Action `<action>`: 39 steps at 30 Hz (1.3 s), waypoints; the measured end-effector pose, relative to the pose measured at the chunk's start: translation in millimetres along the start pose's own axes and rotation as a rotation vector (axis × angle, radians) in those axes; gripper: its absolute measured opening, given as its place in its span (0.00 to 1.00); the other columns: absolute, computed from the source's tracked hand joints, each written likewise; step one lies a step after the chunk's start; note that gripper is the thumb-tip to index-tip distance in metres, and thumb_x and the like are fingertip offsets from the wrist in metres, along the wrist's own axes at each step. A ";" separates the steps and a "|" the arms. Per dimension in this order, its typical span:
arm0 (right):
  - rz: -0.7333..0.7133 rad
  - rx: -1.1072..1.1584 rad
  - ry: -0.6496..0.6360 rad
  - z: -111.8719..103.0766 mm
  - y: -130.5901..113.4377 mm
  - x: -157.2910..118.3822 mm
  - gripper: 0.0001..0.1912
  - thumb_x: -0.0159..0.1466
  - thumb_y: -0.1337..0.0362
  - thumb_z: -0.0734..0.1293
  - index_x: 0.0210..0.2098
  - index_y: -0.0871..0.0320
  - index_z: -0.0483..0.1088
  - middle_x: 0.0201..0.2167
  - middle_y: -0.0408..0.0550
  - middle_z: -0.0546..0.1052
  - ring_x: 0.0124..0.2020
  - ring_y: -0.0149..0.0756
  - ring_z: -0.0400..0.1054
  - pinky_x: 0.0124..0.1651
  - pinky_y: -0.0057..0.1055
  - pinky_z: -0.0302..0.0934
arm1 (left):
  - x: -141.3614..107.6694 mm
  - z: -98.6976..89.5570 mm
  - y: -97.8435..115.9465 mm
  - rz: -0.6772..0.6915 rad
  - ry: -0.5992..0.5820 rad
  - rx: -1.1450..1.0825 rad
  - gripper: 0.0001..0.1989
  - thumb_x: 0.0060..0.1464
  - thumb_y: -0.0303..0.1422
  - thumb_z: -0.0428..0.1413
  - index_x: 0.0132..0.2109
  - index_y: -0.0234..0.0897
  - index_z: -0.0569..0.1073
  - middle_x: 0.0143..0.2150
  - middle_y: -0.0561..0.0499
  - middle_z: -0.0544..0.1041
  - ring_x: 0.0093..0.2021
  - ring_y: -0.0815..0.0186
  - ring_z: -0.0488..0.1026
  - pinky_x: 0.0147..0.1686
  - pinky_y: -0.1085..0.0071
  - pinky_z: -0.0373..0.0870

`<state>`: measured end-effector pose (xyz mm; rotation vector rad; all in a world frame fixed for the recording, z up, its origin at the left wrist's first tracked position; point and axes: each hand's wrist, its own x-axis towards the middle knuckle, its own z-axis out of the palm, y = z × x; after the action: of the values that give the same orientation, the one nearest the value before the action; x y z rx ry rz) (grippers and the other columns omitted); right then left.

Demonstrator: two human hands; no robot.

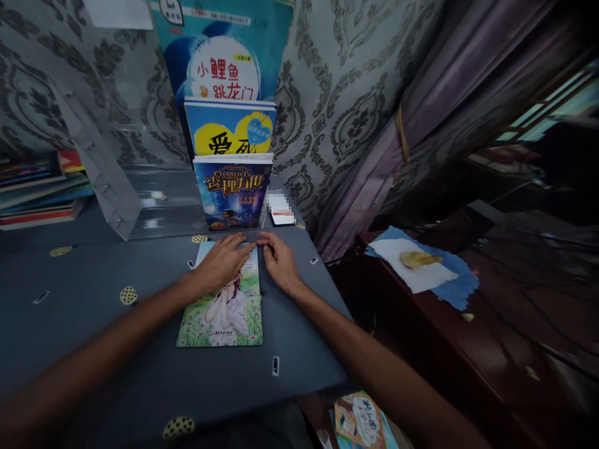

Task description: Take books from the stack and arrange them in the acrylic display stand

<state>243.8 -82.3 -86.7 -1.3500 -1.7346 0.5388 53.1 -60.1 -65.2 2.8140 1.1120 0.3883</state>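
Nearest, below the table edge: an orange-covered book (358,421), partly out of frame. Beyond it, on the tabletop, the illustrated book (222,318) lay flat and closed, front cover up. Cover: green meadow dotted with flowers, a long-haired figure in a pale dress, light blue toward the top. Left hand (222,262) was spread over its upper part, palm down, fingers extended and slightly parted, gripping nothing. Right hand (279,262) sat just beside the upper right corner, fingers loosely bent, thumb apart from the index finger, nothing held; contact with the book's edge could not be told.

Tabletop (131,380): grey-blue covering, scattered yellow dotted ovals and small printed labels. Just past the book, a clear rack (154,224) held three upright books in tiers: a dark blue book (234,193) in front, a blue-and-yellow book (229,128), then a tall teal book (223,56). Book stack (47,193) stood to the left.

To the right, a dark red surface (461,349) carried a blue cloth (461,290), white paper (423,284) and a yellowish-brown piece. Farther back: patterned grey wallpaper (322,93), a tied purple curtain (369,162), dim light.
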 end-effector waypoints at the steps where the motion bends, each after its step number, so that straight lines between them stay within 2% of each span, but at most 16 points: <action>1: -0.003 -0.013 -0.003 -0.5 -0.9 0.1 0.21 0.65 0.70 0.56 0.56 0.59 0.68 0.46 0.53 0.81 0.49 0.43 0.73 0.55 0.43 0.66 | -0.1 0.6 -0.3 -0.002 0.010 -0.010 0.21 0.69 0.33 0.44 0.65 0.38 0.67 0.64 0.39 0.70 0.68 0.51 0.62 0.62 0.49 0.64; 6: 0.003 -0.060 -0.019 -1.9 -3.6 1.1 0.21 0.65 0.71 0.56 0.55 0.57 0.69 0.46 0.52 0.81 0.49 0.44 0.73 0.55 0.43 0.67 | 0.6 3.8 0.7 -0.021 0.051 -0.016 0.21 0.69 0.34 0.44 0.65 0.40 0.68 0.61 0.40 0.72 0.64 0.52 0.65 0.60 0.51 0.66; 12: -0.007 -0.086 -0.032 -1.7 -3.8 1.4 0.22 0.64 0.72 0.57 0.54 0.56 0.70 0.46 0.51 0.81 0.51 0.45 0.73 0.57 0.45 0.65 | -1.6 2.7 1.6 -0.021 0.074 -0.021 0.20 0.68 0.33 0.45 0.64 0.41 0.69 0.63 0.41 0.70 0.68 0.49 0.60 0.63 0.46 0.62; 16: -0.002 -0.097 -0.049 -2.2 -4.2 0.8 0.22 0.64 0.72 0.56 0.55 0.58 0.70 0.47 0.52 0.81 0.51 0.45 0.72 0.58 0.45 0.65 | -15.0 -4.8 5.0 0.074 0.080 -0.070 0.18 0.69 0.34 0.46 0.59 0.41 0.73 0.63 0.41 0.70 0.70 0.49 0.56 0.64 0.45 0.61; 20: -0.013 -0.095 -0.061 -3.0 -4.7 0.7 0.23 0.64 0.71 0.56 0.56 0.56 0.70 0.47 0.50 0.80 0.52 0.44 0.72 0.59 0.45 0.64 | -30.1 -11.1 12.7 0.188 0.062 -0.104 0.18 0.70 0.37 0.46 0.57 0.40 0.76 0.61 0.41 0.71 0.69 0.52 0.59 0.64 0.48 0.63; 25: -0.014 -0.110 -0.019 -3.9 -11.1 -2.9 0.21 0.66 0.70 0.57 0.56 0.56 0.70 0.48 0.51 0.80 0.52 0.44 0.71 0.58 0.44 0.64 | -33.2 -10.1 19.1 0.192 0.046 -0.053 0.17 0.69 0.38 0.47 0.56 0.39 0.75 0.60 0.41 0.72 0.68 0.51 0.61 0.64 0.48 0.63; 28: -0.042 -0.134 -0.025 -5.4 -17.2 -6.6 0.19 0.67 0.68 0.59 0.56 0.57 0.70 0.44 0.51 0.81 0.50 0.45 0.71 0.56 0.42 0.64 | -32.2 -8.9 20.5 0.189 0.038 -0.020 0.17 0.69 0.38 0.48 0.56 0.36 0.75 0.60 0.39 0.72 0.68 0.49 0.60 0.64 0.47 0.62; 31: -0.059 -0.123 -0.061 -7.2 -19.5 -8.8 0.16 0.67 0.67 0.60 0.53 0.57 0.72 0.40 0.50 0.81 0.45 0.43 0.72 0.52 0.39 0.65 | -36.2 -11.3 21.8 0.201 0.046 -0.042 0.17 0.69 0.38 0.48 0.58 0.38 0.74 0.60 0.39 0.72 0.68 0.50 0.61 0.63 0.47 0.63; 36: -0.046 -0.034 -0.073 -8.7 -16.7 -8.8 0.15 0.66 0.70 0.61 0.49 0.58 0.73 0.39 0.48 0.82 0.40 0.38 0.73 0.46 0.33 0.65 | -55.8 -24.5 30.2 0.404 0.040 -0.200 0.16 0.70 0.34 0.47 0.55 0.41 0.76 0.58 0.41 0.74 0.64 0.53 0.66 0.61 0.50 0.66; 39: -0.045 -0.022 -0.070 -8.6 -16.7 -8.9 0.15 0.65 0.71 0.62 0.49 0.58 0.73 0.38 0.47 0.82 0.38 0.36 0.73 0.43 0.31 0.64 | -66.3 -30.9 38.1 0.448 -0.021 -0.238 0.15 0.69 0.34 0.48 0.57 0.43 0.75 0.59 0.42 0.74 0.63 0.55 0.67 0.63 0.50 0.64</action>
<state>241.9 -97.4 -72.5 -1.3182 -1.8278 0.5486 23.4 -133.4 -42.1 2.8175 0.3858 0.4840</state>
